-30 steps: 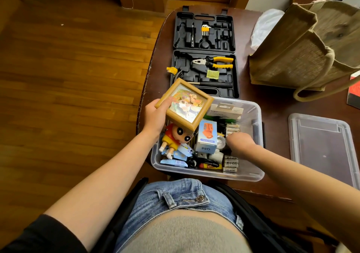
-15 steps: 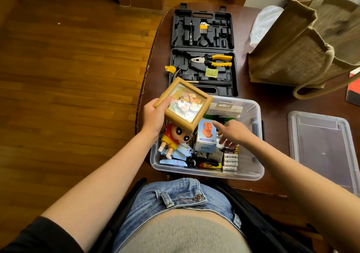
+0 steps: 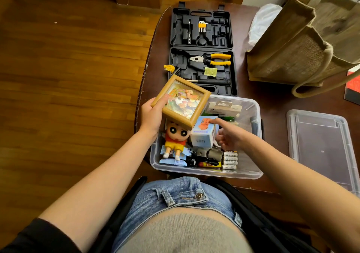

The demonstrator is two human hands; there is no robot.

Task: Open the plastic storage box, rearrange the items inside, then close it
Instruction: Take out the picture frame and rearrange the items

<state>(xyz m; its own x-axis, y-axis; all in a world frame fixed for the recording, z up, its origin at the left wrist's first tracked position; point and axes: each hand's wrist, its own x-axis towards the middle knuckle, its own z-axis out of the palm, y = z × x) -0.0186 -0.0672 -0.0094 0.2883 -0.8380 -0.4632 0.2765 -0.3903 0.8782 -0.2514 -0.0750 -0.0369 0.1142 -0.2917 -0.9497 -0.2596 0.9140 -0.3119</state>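
Observation:
The clear plastic storage box (image 3: 253, 172) stands open on the dark table, its lid (image 3: 319, 147) lying flat to the right. My left hand (image 3: 151, 116) holds a wooden picture frame (image 3: 181, 101) tilted above the box's left side. Under the frame stands a cartoon boy figurine (image 3: 174, 137). My right hand (image 3: 228, 135) hovers over the box middle, index finger resting on the top of a small blue-and-orange carton (image 3: 202, 133), holding nothing. Batteries (image 3: 229, 160), a white packaged item (image 3: 224, 108) and small hardware fill the rest of the box.
An open black tool case (image 3: 202, 51) with yellow-handled pliers (image 3: 214, 59) lies just beyond the box. A large woven bag (image 3: 303, 44) stands at the back right, with a white plastic bag (image 3: 263, 22) behind it. The table edge (image 3: 140, 96) drops to wooden floor at left.
My right hand rose from the batteries at the box's lower right and moved left to the blue carton. The frame stayed held in my left hand.

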